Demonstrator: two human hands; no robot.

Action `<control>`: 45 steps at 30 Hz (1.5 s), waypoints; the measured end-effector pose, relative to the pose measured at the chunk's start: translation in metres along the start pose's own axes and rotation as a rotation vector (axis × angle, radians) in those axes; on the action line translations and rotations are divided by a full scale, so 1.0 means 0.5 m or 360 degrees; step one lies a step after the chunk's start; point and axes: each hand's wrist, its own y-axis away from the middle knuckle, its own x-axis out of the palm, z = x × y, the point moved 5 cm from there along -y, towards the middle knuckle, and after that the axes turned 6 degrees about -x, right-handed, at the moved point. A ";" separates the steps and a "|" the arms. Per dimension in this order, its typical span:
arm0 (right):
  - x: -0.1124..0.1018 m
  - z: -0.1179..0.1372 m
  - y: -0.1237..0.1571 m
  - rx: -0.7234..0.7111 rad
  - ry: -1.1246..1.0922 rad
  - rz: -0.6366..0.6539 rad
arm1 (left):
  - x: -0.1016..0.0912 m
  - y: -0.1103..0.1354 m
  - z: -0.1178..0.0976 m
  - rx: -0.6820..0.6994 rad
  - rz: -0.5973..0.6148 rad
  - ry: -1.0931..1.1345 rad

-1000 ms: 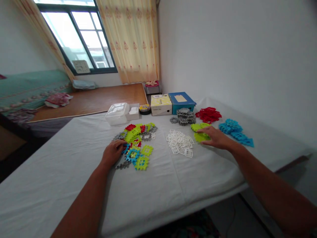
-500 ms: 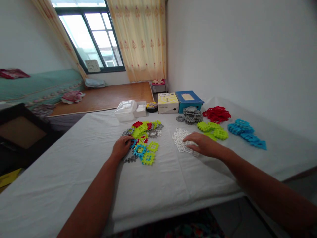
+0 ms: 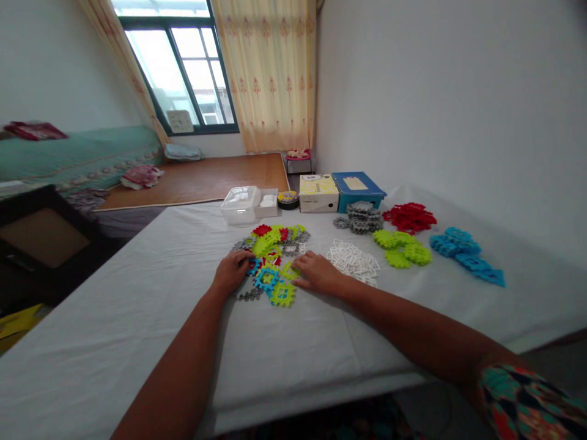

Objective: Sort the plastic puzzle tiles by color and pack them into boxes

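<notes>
A mixed heap of toothed plastic building pieces (image 3: 267,246) in green, red, blue and grey lies on the white-covered table. At its left side my left hand (image 3: 232,271) rests with curled fingers closed around the edge of a blue gear piece (image 3: 254,266). My right hand (image 3: 318,274) reaches in from the right, thumb and fingers on the edge of a green gear piece (image 3: 288,271), which it partly covers. Just below lie another blue gear piece (image 3: 266,278) and a green square gear piece (image 3: 282,294). White lattice pieces (image 3: 352,260) are piled right of my right hand.
Sorted piles stand to the right: grey gears (image 3: 364,218), red pieces (image 3: 409,217), green gears (image 3: 403,249) and blue pieces (image 3: 463,250). Along the back are a clear plastic box (image 3: 239,206), a round tin (image 3: 288,200), a yellow-white box (image 3: 318,194) and a blue box (image 3: 358,190).
My right hand has moved left, from the white lattice pile to the green gear piece at the mixed heap. My left hand stays by the heap. The view has shifted slightly.
</notes>
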 end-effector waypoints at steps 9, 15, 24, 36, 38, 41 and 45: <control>-0.096 -0.065 0.117 0.0086 -0.0143 -0.0367 | -0.003 -0.002 0.003 0.0003 0.0010 -0.0019; -0.148 -0.197 0.311 0.0754 0.0301 -0.0386 | -0.004 -0.002 -0.001 0.0014 -0.0014 -0.0066; -0.151 -0.246 0.388 0.1158 0.0743 -0.0239 | 0.000 -0.004 -0.002 0.0029 -0.0017 -0.0118; -0.082 0.056 0.084 -0.0079 -0.0151 0.0079 | 0.006 0.005 -0.005 0.0033 -0.0036 -0.0027; -0.058 0.086 0.048 -0.0132 -0.0141 0.0098 | 0.006 0.006 -0.003 0.0019 -0.0044 -0.0017; -0.029 0.105 0.018 -0.0172 -0.0105 0.0109 | 0.005 0.007 -0.004 0.0013 -0.0038 0.0006; -0.023 0.098 0.021 -0.0187 -0.0247 0.0028 | 0.002 0.005 -0.007 0.0026 -0.0020 0.0026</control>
